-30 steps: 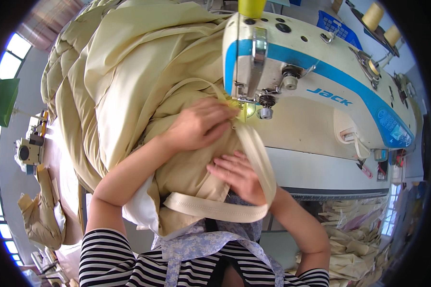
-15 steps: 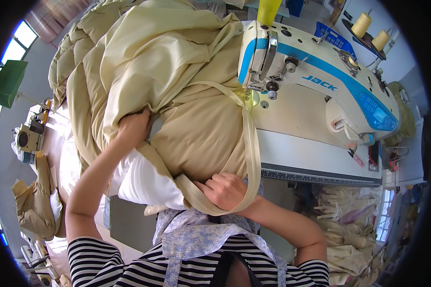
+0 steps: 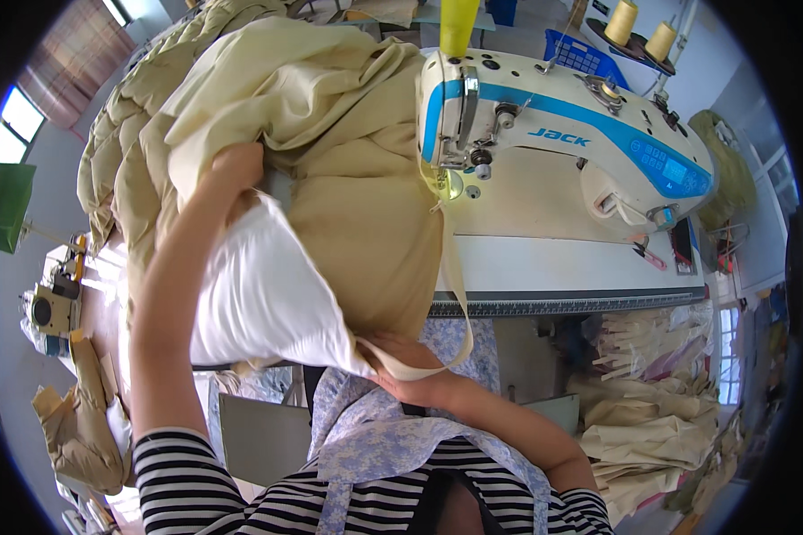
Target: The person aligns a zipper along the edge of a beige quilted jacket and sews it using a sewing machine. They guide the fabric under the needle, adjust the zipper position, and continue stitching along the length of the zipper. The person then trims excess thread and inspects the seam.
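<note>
My left hand (image 3: 239,169) is closed on a fold of beige fabric (image 3: 272,76) high on the pile. My right hand (image 3: 406,379) grips the lower corner of that piece, where a cream zipper tape (image 3: 452,267) loops down from beside the needle area. Between my hands a white lining (image 3: 254,294) is folded open, its seam edge running down to the right hand. Tan padded fabric (image 3: 357,232) lies right of it, up against the sewing machine (image 3: 562,134), which has a blue stripe. The fingertips of both hands are partly hidden in the cloth.
A table edge with a ruler strip (image 3: 571,299) runs below the machine. Scissors (image 3: 651,257) lie at the right, with fabric pieces (image 3: 642,419) underneath. Thread cones (image 3: 622,22) and a blue basket (image 3: 573,55) stand behind. Another machine (image 3: 45,308) is at the left.
My left hand has left the needle area and moved leftward, then farther up the pile. My right hand has dropped lower and left. More white lining now shows between them.
</note>
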A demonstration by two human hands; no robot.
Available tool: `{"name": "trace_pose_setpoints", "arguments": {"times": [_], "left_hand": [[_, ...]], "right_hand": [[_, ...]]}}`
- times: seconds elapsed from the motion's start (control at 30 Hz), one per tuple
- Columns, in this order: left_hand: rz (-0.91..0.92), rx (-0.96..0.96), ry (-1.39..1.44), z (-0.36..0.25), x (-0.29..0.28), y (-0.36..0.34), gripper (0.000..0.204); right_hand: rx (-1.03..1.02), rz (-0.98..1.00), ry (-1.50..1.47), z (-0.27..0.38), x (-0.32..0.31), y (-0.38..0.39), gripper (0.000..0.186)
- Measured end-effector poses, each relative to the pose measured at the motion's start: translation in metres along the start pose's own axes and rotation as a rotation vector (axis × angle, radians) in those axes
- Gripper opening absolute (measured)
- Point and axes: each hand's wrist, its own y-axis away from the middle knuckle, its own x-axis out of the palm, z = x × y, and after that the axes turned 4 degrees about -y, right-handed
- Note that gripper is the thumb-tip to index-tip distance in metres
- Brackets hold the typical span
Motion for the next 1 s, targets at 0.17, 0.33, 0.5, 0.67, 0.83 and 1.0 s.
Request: {"name": "trace_pose_setpoints", "arguments": {"times": [0.17,0.33,0.5,0.67,0.83,1.0], "left_hand": [[-0.625,0.313,0.378,-0.104,0.025,0.076,0.042],[-0.274,0.384,0.542,-0.086,0.047,0.055,0.052],[-0.565,0.347,0.637,-0.110,0.048,0.068,0.023],[-0.498,0.443,0.863,-0.180,0.026,0.086,0.020],[-0.536,0.419,0.719,-0.210,0.016,0.072,0.027],[-0.487,0.326,0.717,-0.221,0.020,0.068,0.021]], "right_hand": [[-0.098,0.003,0.249,-0.008,0.006,0.007,0.049],[-0.035,-0.036,0.094,-0.016,0.024,0.036,0.047],[0.092,0.000,-0.184,-0.007,0.032,0.058,0.038],[0.707,0.098,-0.135,0.045,-0.072,0.080,0.018],[0.415,-0.526,0.612,0.022,-0.116,0.017,0.023],[0.528,-0.375,0.803,-0.031,-0.109,-0.019,0.035]]}}
